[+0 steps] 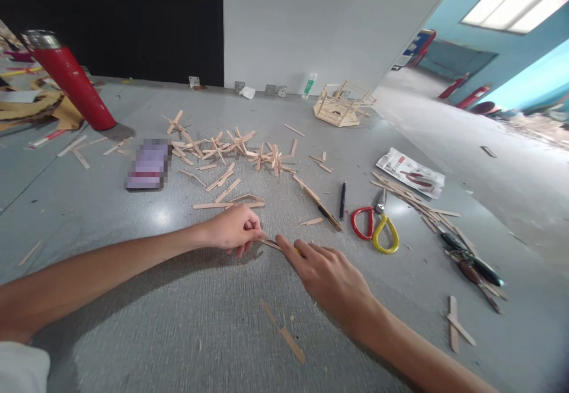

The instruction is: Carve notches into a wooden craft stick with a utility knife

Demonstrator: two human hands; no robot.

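My left hand (237, 229) is closed in a pinch on the end of a thin wooden craft stick (267, 241), held low over the table. My right hand (326, 268) is wrapped round a yellow-handled knife (299, 252). Most of the knife is hidden under the fingers; its narrow blade seems to meet the stick between my hands. Below them lies a split craft stick (291, 342). Other sticks (229, 205) lie just beyond my left hand. Scissors (376, 227) with one red and one yellow handle rest to the right of my right hand.
Loose and crossed sticks (217, 147) spread across the middle. A phone (150, 165) and red bottle (75, 82) are left. A hexagonal stick frame (340, 108) and glue tube (309, 85) stand at the back. Right are a black pen (342, 200), white packet (411, 172) and dark-handled pliers (471, 259).
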